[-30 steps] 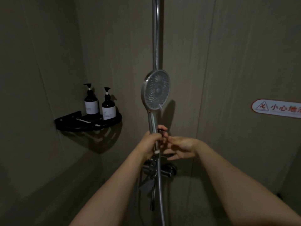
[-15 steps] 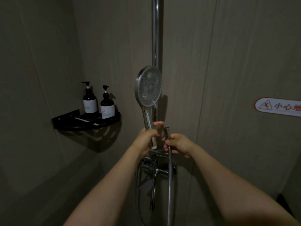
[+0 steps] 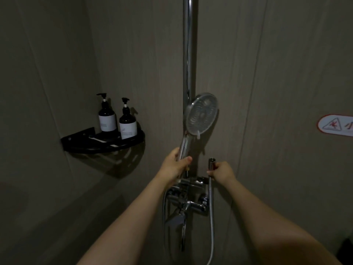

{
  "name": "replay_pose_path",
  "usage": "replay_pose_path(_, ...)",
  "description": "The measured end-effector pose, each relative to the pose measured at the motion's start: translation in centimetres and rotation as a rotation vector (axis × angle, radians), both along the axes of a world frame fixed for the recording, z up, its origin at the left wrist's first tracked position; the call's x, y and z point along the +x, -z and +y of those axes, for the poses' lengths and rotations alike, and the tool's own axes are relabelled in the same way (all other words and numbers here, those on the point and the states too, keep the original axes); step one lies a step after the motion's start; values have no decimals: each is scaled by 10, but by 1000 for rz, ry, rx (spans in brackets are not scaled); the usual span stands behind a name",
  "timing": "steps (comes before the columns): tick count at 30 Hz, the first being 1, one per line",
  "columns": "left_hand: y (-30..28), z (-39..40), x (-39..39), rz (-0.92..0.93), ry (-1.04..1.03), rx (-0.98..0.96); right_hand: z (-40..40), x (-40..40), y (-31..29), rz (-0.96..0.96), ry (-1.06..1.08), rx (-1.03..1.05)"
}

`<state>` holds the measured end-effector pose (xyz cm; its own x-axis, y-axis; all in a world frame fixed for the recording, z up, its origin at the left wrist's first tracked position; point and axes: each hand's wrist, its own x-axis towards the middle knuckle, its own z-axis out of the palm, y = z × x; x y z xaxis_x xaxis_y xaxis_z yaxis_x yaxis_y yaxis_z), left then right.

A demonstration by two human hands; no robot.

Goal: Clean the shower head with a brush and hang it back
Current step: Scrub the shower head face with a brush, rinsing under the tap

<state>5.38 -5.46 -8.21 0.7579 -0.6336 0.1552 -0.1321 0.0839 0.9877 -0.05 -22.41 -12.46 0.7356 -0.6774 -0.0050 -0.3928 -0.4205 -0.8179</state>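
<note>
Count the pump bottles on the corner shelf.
2. One pump bottle stands at the back left of the black corner shelf; the other stands beside it, to its right. None appears hidden.

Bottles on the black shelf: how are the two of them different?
The left bottle looks taller than the right bottle, and its pump top sits higher. The left bottle stands further back, nearer the corner; the right bottle stands nearer the curved front edge of the shelf. The left bottle's pump spout points left; the right bottle's is less clear. Both are dark, with black pumps and pale labels, standing upright side by side.
</note>
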Motion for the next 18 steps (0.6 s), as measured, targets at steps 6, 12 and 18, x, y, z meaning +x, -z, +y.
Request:
replay_pose_path(6, 4, -5, 2, 46, 11, -41, 7, 14, -2, 37, -31, -31)
replay_pose_path(12, 0, -6, 12, 182, 5, -96, 11, 17, 0, 130, -94, -81)
replay_pose_path(18, 5, -1, 12, 229, 19, -70, 16, 25, -7, 139, -150, -247)
